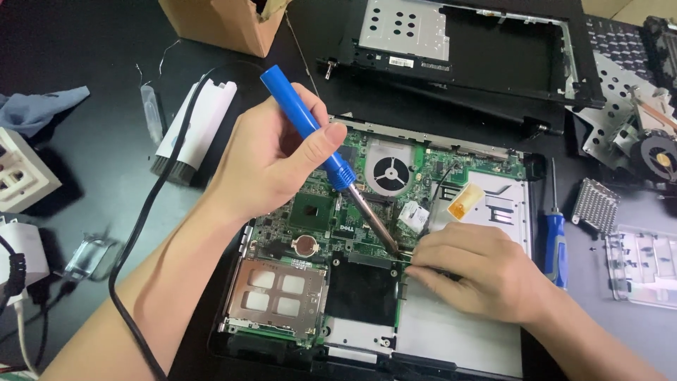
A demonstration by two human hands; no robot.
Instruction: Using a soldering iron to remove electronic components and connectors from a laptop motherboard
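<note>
- Black tabletop (84, 42) runs under everything, cluttered right to the edges of the frame.
- Opened laptop base (458, 331) fills the centre and lower middle, its green circuit board (317, 212) bare, with a round fan (390, 171) at upper centre of the board.
- A second stripped laptop frame (508, 49) lies along the top right.
- Cardboard box (218, 25) sits at the top, left of centre.
- Left hand (268, 159) is left of centre, fingers wrapped tight around the blue-handled soldering iron (317, 141); the iron slants down to the right, its metal tip ending on the board just beside the other hand.
- Right hand (479, 271) rests on the base at lower right of centre, fingertips pinched together on something thin at the board's edge; I cannot tell what it is.
- The iron's black cord (141, 226) loops down the left side.
- Blue-handled screwdriver (555, 243) lies just right of the base.
- Small ribbed heat sink (594, 206) sits at the right, near the screwdriver.
</note>
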